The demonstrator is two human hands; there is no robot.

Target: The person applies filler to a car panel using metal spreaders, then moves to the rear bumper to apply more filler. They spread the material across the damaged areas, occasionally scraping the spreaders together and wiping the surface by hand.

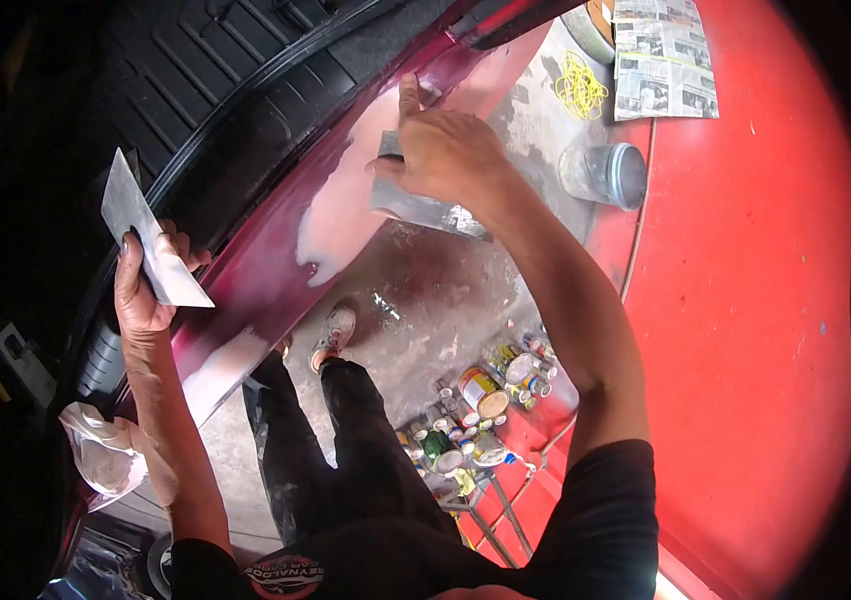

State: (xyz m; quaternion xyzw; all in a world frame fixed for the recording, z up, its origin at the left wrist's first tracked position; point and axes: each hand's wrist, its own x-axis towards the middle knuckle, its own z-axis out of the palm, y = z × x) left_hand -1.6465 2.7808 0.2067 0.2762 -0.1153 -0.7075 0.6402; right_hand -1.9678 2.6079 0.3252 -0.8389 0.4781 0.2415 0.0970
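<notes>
My left hand (151,275) grips a flat grey metal plate (149,232), thumb across its face, over the dark sill at the left. At the upper centre, my right hand (446,150) holds a second flat metal sheet (431,208) between thumb and curled fingers. Its index finger is stretched out, with the tip on the dark red vehicle panel (256,262). Pale pinkish patches of filler (341,205) cover part of that panel, and a small dark spot shows near the lower end of the larger patch.
Several cans and bottles (486,393) stand on the floor beside a metal frame (506,515). A bucket (603,175), yellow cord (581,87) and newspaper (664,60) lie near the red wall (746,300). A crumpled white bag (103,450) rests at lower left.
</notes>
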